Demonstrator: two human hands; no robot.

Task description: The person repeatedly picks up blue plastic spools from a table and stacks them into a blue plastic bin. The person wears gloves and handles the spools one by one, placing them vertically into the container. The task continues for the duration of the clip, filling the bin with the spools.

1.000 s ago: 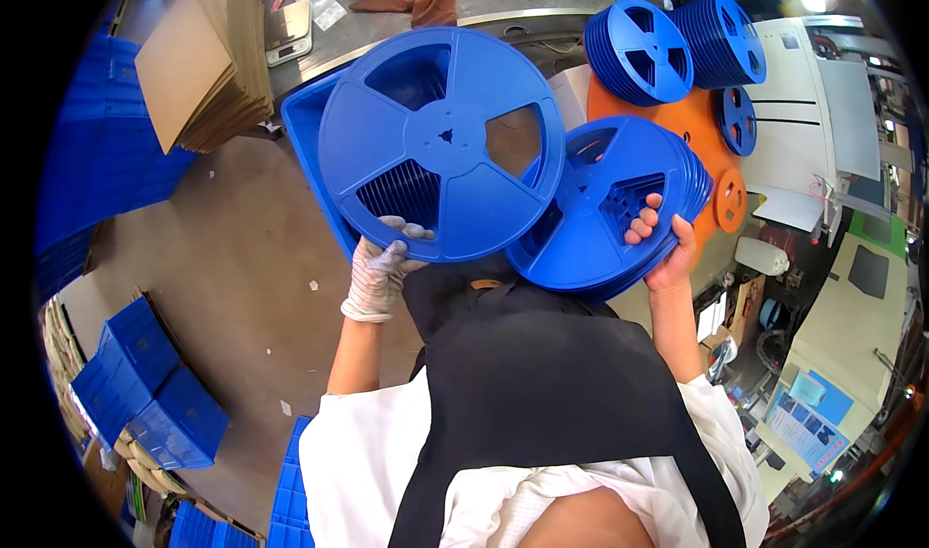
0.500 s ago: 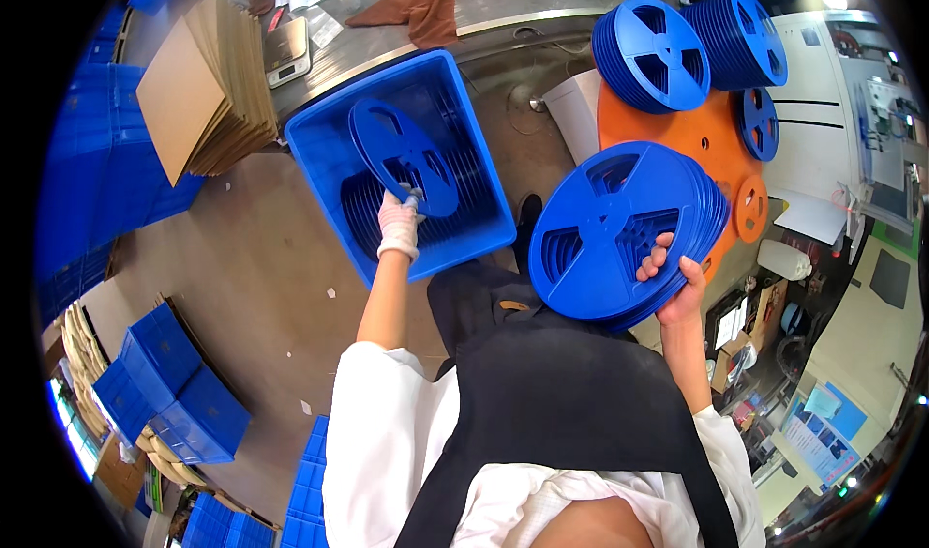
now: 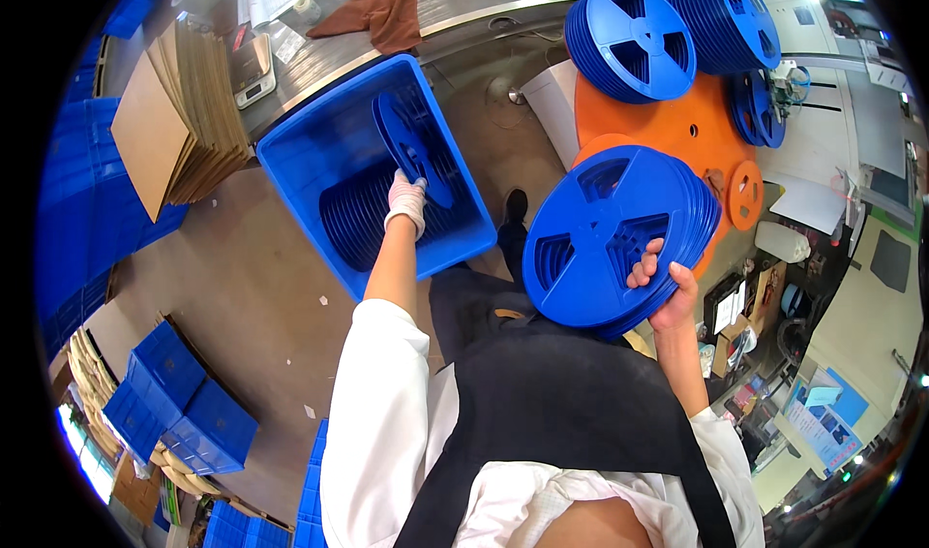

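Note:
In my gloved left hand is a single blue reel, gripped near its lower part and tilted inside the blue bin. Several more blue reels stand on edge in a row along the bin's floor, partly hidden by my hand. My bare right hand holds a thick stack of blue reels in front of me on the right. Its fingers reach through an opening in the reels while the thumb presses on the rim.
An orange round table carries two tall stacks of blue reels and a small orange disc. Cardboard sheets, a scale and a brown cloth lie along the metal bench. Blue crates stand at lower left.
The reel in my left hand has shifted right within the bin and turned more edge-on. My right hand keeps its hold on the stack. The whole view has shifted slightly.

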